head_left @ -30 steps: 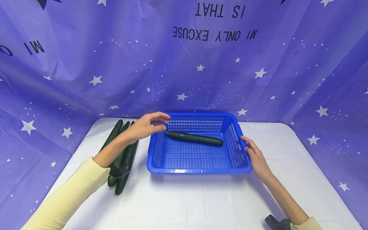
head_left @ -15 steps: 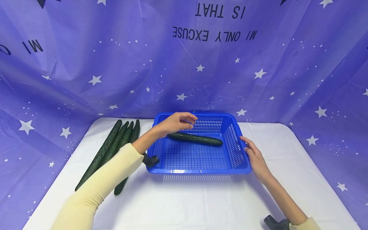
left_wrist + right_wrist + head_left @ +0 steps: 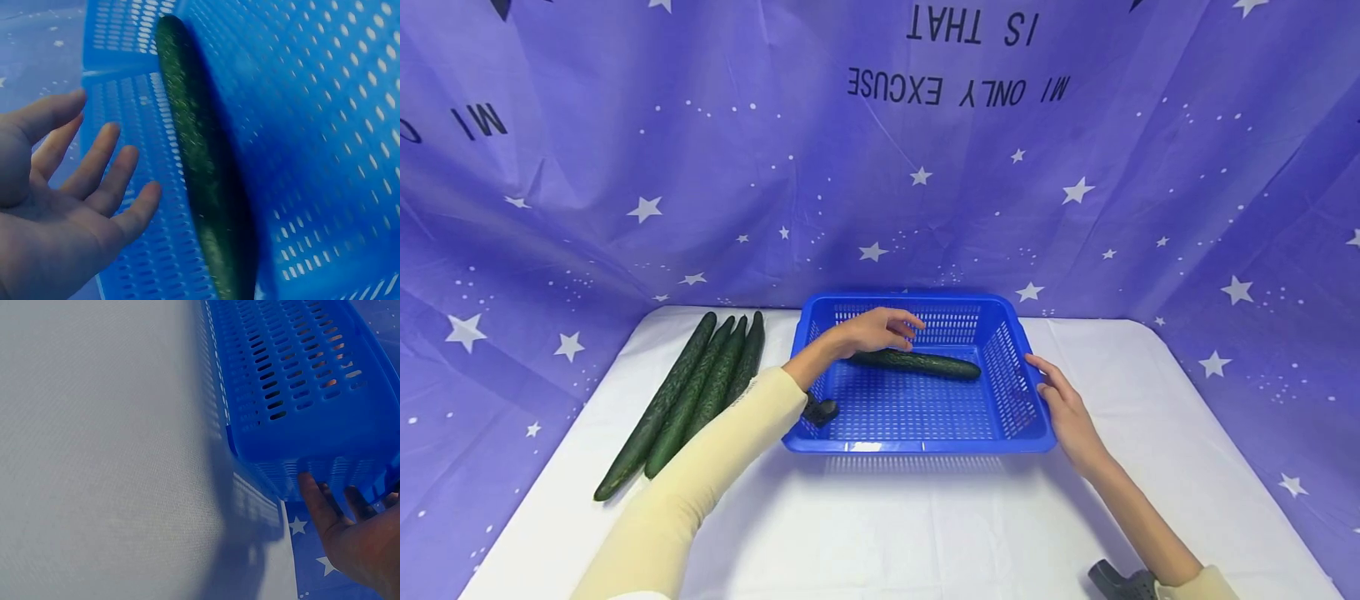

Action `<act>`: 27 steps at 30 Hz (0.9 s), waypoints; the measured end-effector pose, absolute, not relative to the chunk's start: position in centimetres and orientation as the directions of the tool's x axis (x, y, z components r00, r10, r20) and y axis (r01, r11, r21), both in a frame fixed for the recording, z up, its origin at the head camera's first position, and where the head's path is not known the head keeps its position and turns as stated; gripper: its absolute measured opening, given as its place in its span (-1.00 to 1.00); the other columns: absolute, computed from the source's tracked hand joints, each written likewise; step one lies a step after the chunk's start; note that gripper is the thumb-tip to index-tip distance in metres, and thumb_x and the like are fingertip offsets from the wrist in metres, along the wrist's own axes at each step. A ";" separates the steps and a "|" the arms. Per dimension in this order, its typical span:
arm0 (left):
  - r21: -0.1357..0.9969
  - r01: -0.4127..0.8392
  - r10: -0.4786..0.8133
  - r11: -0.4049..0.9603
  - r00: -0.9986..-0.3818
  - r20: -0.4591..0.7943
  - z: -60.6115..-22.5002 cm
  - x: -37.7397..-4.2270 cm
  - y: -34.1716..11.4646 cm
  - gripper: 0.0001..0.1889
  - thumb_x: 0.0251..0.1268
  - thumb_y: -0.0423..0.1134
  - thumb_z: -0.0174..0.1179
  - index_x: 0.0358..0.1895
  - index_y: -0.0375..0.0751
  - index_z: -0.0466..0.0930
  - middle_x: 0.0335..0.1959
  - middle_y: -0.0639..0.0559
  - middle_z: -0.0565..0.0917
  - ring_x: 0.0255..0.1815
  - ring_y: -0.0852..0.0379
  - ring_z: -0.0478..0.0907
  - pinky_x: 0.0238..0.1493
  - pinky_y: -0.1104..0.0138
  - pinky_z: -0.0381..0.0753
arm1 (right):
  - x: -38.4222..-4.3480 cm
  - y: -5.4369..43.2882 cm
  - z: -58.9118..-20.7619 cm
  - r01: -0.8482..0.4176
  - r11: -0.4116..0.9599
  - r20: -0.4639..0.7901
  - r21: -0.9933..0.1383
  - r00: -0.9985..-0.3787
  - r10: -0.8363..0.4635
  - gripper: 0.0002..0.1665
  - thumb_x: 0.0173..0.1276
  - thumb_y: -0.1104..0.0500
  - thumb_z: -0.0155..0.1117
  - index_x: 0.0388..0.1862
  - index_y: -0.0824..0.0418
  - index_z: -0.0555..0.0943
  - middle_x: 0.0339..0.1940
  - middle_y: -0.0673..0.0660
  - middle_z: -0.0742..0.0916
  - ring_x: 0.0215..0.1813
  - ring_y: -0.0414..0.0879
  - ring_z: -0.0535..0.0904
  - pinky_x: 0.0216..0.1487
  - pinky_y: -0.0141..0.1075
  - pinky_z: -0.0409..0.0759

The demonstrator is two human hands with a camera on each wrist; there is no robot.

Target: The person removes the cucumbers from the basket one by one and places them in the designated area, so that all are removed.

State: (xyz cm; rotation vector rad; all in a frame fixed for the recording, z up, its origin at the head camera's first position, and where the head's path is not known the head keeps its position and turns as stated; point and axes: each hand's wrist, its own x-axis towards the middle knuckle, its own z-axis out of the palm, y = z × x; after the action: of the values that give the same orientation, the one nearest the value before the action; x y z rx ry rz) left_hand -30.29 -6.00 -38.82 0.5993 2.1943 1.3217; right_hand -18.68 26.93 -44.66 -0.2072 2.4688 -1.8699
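A dark green cucumber (image 3: 936,365) lies crosswise on the floor of a blue perforated plastic basket (image 3: 925,447). My left hand (image 3: 880,329) is over the basket, its fingers loosely bent and nothing in them. In the left wrist view this hand (image 3: 81,200) shows its palm beside the cucumber (image 3: 200,156), with a gap between. At the basket's right side, my right hand (image 3: 1071,421) grips the rim. The right wrist view has its thumb against the outer wall and the other fingers near the rim.
Several more cucumbers (image 3: 658,408) lie side by side on the white tablecloth (image 3: 925,533) to the left of the basket, partly behind the left sleeve (image 3: 700,483). A purple curtain (image 3: 737,167) with stars hangs behind and around the table.
My left hand has moved right from the basket's left rim to above the cucumber inside, then slightly lower. The right hand and basket stay in place.
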 end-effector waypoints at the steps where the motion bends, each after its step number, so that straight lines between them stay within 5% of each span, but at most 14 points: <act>1: 0.887 0.107 0.606 0.449 -0.766 -0.214 -39.1 -30.4 -6.0 -0.51 0.39 -0.45 0.19 0.38 -0.26 0.44 0.33 -0.28 0.48 0.36 -0.12 0.39 0.35 0.10 0.35 | -18.7 26.9 -44.7 -0.085 0.267 0.052 -0.960 -0.990 -0.130 -0.42 0.64 0.22 -0.33 0.59 0.17 0.15 0.56 0.33 0.19 0.45 0.29 0.19 0.35 0.24 0.14; 10: 0.801 0.168 0.629 0.574 -0.717 -0.301 -40.7 -31.1 -6.4 -0.51 0.40 -0.52 0.11 0.38 -0.28 0.43 0.40 -0.25 0.40 0.45 -0.12 0.29 0.34 0.14 0.36 | -18.7 26.9 -44.7 -0.086 0.273 0.050 -0.958 -0.990 -0.135 -0.42 0.65 0.21 -0.33 0.60 0.15 0.14 0.55 0.33 0.21 0.44 0.27 0.21 0.34 0.19 0.20; 17: 0.705 0.239 0.628 0.668 -0.690 -0.360 -41.1 -31.5 -6.3 -0.49 0.42 -0.47 0.12 0.41 -0.17 0.44 0.44 -0.24 0.36 0.48 -0.11 0.23 0.38 0.12 0.30 | -18.7 27.0 -44.6 -0.075 0.291 0.039 -0.954 -0.991 -0.129 -0.42 0.65 0.20 -0.33 0.61 0.13 0.14 0.51 0.34 0.26 0.39 0.24 0.27 0.24 -0.09 0.34; 27: 0.572 0.362 0.630 0.736 -0.674 -0.385 -41.5 -31.9 -5.9 -0.41 0.40 -0.53 0.07 0.45 -0.04 0.40 0.47 -0.18 0.32 0.50 -0.08 0.20 0.36 0.15 0.29 | -18.7 26.8 -44.6 -0.076 0.275 0.042 -0.958 -0.991 -0.128 -0.42 0.65 0.21 -0.33 0.60 0.14 0.14 0.55 0.33 0.22 0.44 0.27 0.21 0.33 0.20 0.20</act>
State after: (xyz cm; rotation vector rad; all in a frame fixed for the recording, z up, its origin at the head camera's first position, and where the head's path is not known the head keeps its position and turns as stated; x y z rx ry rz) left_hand -31.91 -5.90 -41.52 0.7469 2.3610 0.6165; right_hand -18.68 26.82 -44.57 -0.1985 2.4733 -1.8557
